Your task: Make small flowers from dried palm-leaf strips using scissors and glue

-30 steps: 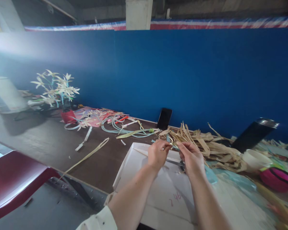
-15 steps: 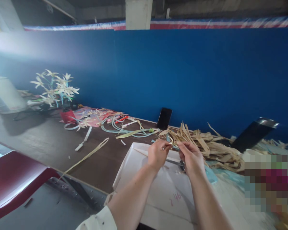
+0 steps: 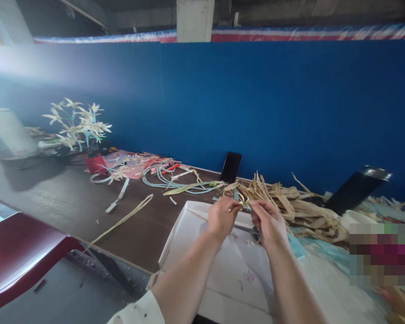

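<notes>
Both hands meet above the far part of a white cardboard box. My left hand pinches one side of a small pale husk piece, with fingertips pressed together. My right hand pinches the other side of the same piece. The fingers cover much of it, so its full shape is hidden. Below the hands, dark-handled scissors lie on the box, partly hidden. A thin stick rests near the box's far left corner.
Dried corn husks heap behind my right hand, near a dark leaning bottle. A phone stands against the blue partition. Pale blue cord and a husk flower arrangement are at left. A red chair is front left.
Both hands stay nearly in place, still pinching the husk piece. The fingers of my right hand have shifted very slightly. Nothing on the table has visibly moved.
</notes>
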{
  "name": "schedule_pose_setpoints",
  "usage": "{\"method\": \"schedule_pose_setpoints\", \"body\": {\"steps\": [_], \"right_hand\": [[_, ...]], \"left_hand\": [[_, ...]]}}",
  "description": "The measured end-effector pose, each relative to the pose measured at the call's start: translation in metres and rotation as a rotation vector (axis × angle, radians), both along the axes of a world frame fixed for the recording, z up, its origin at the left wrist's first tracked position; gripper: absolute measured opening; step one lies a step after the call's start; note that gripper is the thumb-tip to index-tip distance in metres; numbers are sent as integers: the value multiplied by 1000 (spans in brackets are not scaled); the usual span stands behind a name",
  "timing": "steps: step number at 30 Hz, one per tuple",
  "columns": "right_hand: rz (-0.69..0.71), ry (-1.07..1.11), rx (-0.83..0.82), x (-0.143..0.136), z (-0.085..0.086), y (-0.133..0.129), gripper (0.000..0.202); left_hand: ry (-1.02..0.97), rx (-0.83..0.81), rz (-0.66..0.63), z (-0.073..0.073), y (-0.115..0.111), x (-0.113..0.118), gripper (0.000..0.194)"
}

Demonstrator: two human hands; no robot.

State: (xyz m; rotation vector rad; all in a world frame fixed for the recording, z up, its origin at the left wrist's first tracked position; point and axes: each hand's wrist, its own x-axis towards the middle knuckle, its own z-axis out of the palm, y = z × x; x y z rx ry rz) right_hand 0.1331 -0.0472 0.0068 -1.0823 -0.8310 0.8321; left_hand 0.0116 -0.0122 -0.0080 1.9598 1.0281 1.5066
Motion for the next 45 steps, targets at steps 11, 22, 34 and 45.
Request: {"method": "schedule_pose_setpoints", "body": {"steps": [11,22,34,45], "right_hand": [[80,197,-113,6,1,0,29],[160,169,-107,8,-2,1,21],[323,342,-216,14,-1,2,19],[333,337,-331,21,2,-1,26]], "left_hand": [[-300,-352,-159,-7,10,10,11],[-329,-446,-318,-9,10,10,16],[-194,-240,-332,-4,7,5,13],[44,-11,-304,2,6,-5,10]]}}
